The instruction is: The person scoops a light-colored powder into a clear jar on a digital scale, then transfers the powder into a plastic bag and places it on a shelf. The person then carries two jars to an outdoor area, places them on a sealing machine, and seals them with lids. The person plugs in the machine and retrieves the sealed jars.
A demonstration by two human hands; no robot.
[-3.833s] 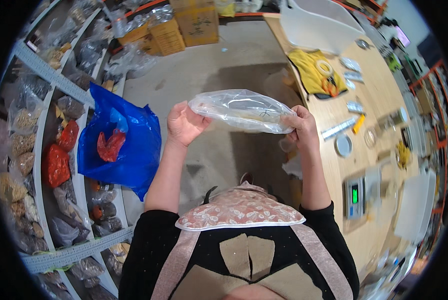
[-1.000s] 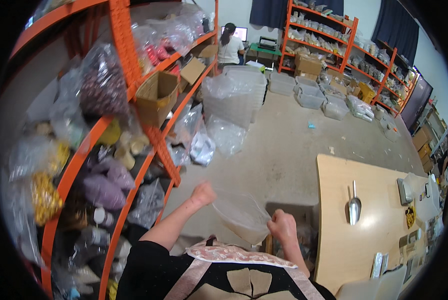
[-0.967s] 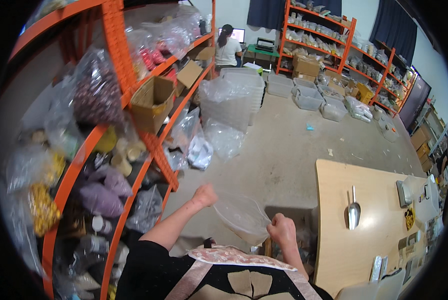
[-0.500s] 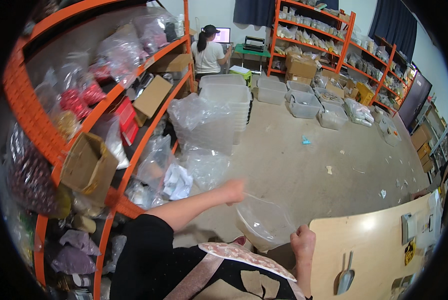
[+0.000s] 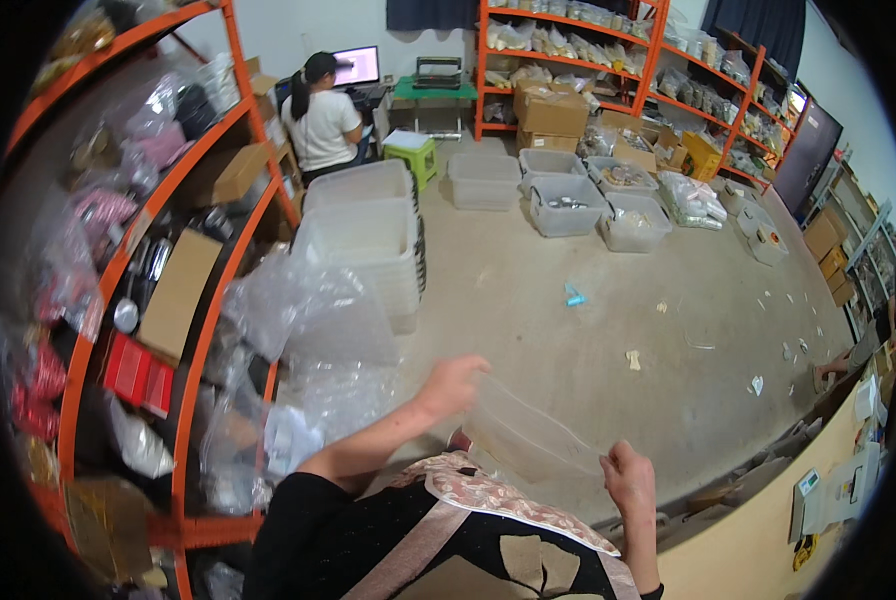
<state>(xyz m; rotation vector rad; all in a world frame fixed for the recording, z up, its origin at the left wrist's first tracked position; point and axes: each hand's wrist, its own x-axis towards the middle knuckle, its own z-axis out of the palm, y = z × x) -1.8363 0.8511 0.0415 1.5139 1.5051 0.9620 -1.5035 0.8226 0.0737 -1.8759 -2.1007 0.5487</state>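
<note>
A clear plastic bag [image 5: 524,432] is stretched between my two hands in front of my body, its top edge running from one to the other. My left hand [image 5: 452,386] is closed on the bag's left upper corner, with the arm reaching forward. Lower and to the right, my right hand [image 5: 630,476] is closed in a fist on the other corner. The bag is see-through, so the floor shows behind it. Whether anything lies in its lower part I cannot tell.
Orange shelving [image 5: 208,385] with bagged goods stands at my left, beside stacked clear tubs [image 5: 360,225]. A pale wooden table [image 5: 738,545] is at lower right. More tubs [image 5: 566,207] and scraps lie on the floor. A person [image 5: 323,120] sits at a far screen.
My view has turned to the right. Both hands keep hold of the bag and sit slightly farther apart. The metal scoop on the table has left the view.
</note>
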